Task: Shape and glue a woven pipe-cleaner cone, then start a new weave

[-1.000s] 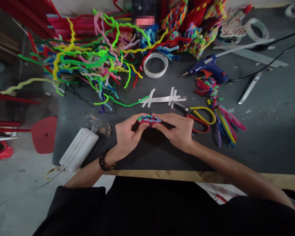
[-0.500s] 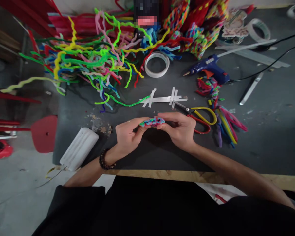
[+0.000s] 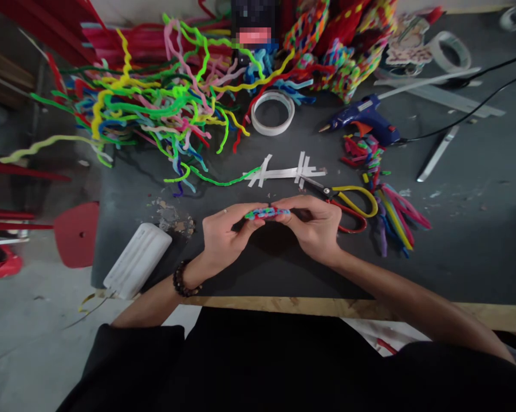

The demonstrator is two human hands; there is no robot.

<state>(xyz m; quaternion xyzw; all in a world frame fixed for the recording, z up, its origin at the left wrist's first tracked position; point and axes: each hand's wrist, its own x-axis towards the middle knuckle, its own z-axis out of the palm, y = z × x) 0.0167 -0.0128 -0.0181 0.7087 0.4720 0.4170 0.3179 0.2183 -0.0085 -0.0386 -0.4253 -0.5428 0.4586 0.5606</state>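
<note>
A small woven piece of multicoloured pipe cleaners (image 3: 267, 213) is held between both hands just above the dark table (image 3: 455, 240). My left hand (image 3: 223, 234) pinches its left end with fingertips and thumb; a bead bracelet sits on that wrist. My right hand (image 3: 313, 226) grips the right end, fingers curled over it. The piece lies nearly edge-on to the camera, so its weave is mostly hidden.
A tangle of loose pipe cleaners (image 3: 154, 109) fills the back left. Tape roll (image 3: 272, 113), white tape strips (image 3: 287, 171), yellow-red scissors (image 3: 347, 203), blue glue gun (image 3: 363, 121) with cord, short coloured pieces (image 3: 390, 212), a white block (image 3: 137, 260) at the left edge.
The woven piece has tilted from a more open, face-up oval to nearly edge-on, and both hands shifted slightly right while keeping hold.
</note>
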